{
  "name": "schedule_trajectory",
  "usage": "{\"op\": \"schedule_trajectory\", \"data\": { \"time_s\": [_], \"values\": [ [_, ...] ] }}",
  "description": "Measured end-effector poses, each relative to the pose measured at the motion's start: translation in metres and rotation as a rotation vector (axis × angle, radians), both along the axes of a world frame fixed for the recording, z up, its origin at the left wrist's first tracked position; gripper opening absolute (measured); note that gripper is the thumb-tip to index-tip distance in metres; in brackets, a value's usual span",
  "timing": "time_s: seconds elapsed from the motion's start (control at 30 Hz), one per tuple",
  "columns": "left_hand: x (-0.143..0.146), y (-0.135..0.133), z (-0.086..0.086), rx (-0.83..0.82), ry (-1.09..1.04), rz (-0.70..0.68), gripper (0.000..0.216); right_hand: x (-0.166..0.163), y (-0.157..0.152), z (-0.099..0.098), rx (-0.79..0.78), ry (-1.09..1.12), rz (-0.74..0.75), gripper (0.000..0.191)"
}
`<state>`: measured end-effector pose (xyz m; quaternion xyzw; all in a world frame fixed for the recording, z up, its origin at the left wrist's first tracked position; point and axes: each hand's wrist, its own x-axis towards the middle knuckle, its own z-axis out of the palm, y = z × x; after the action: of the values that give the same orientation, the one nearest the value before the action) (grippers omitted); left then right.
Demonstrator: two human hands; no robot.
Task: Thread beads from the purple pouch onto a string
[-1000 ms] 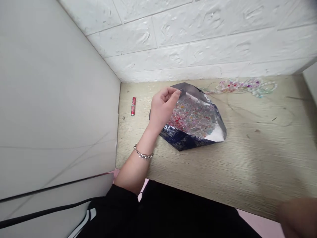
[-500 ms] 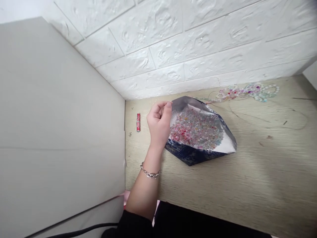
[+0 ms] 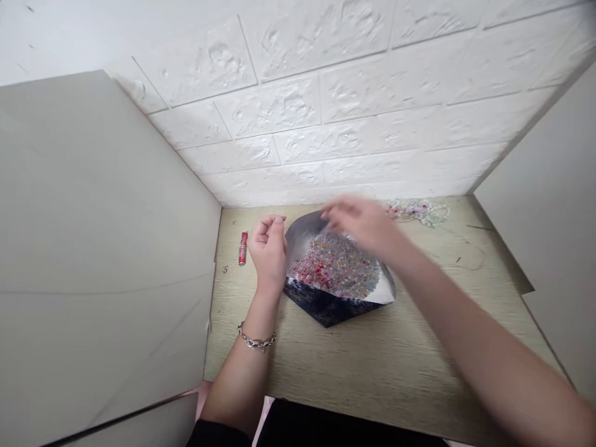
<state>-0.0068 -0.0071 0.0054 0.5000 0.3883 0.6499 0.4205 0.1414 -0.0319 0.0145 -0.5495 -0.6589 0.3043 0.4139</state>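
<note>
My left hand (image 3: pixel 269 248) is closed in a pinch at the left rim of an open foil-lined dark blue bag (image 3: pixel 333 305). What it pinches is too small to make out. Small pink, red, clear and pale blue beads (image 3: pixel 338 264) are heaped inside the bag. My right hand (image 3: pixel 361 225) hovers over the bag's back right part, smeared by motion, so its fingers do not show clearly. Behind it lie strings of strung beads (image 3: pixel 426 212) in white, pink, purple and pale green, partly covered by the hand.
A small red tube (image 3: pixel 243 248) lies left of my left hand, with tiny metal bits (image 3: pixel 225 269) near it. A white brick-patterned wall (image 3: pixel 298 143) closes off the back. Grey panels stand at the left (image 3: pixel 116 248) and right (image 3: pixel 544 174) of the wooden tabletop (image 3: pixel 372 366).
My right hand has come into view from the right and is over the bag. The view has shifted; my left hand keeps the same pinch beside the bag.
</note>
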Motion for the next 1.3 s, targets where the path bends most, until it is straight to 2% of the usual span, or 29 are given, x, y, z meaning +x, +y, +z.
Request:
{"op": "schedule_trajectory", "data": {
  "time_s": [0.13,0.2,0.3,0.4,0.5,0.63,0.73,0.8,0.93,1.03,1.2,1.3],
  "values": [
    [0.000,0.000,0.000,-0.014,-0.027,-0.043,0.015,-0.023,-0.011,-0.026,-0.222,-0.565,0.343,0.039],
    [0.001,-0.001,0.000,-0.009,-0.030,-0.055,0.016,-0.032,-0.018,-0.034,-0.224,-0.732,0.378,0.045],
    [0.001,-0.003,0.001,-0.002,-0.015,-0.059,0.017,-0.035,-0.028,-0.027,-0.225,-0.825,0.398,0.041],
    [0.001,-0.003,0.001,-0.010,0.013,-0.069,0.018,-0.026,-0.031,-0.011,-0.360,-0.858,0.451,0.025],
    [0.001,-0.003,0.001,-0.013,0.048,-0.078,0.018,-0.013,-0.025,-0.004,-0.433,-0.834,0.397,0.019],
    [0.001,-0.005,0.000,0.002,0.110,-0.084,0.019,0.002,-0.009,-0.014,-0.355,-0.723,0.216,0.030],
    [0.001,-0.006,0.000,0.008,0.142,-0.084,0.020,0.004,0.006,-0.029,-0.169,-0.681,0.108,0.040],
    [0.001,-0.006,0.000,0.009,0.149,-0.081,0.020,0.004,0.013,-0.040,-0.075,-0.655,0.106,0.046],
    [0.000,-0.006,0.000,0.012,0.150,-0.075,0.020,0.006,0.019,-0.050,-0.069,-0.679,0.097,0.039],
    [0.001,-0.006,0.001,0.015,0.164,-0.072,0.020,0.013,0.019,-0.047,-0.096,-0.686,0.087,0.033],
    [0.002,-0.008,0.002,0.006,0.190,-0.110,0.018,0.020,0.017,-0.038,-0.250,-0.723,0.197,0.028],
    [0.004,-0.009,0.002,0.002,0.208,-0.139,0.017,0.018,0.016,-0.036,-0.224,-0.728,0.218,0.027]
  ]
}}
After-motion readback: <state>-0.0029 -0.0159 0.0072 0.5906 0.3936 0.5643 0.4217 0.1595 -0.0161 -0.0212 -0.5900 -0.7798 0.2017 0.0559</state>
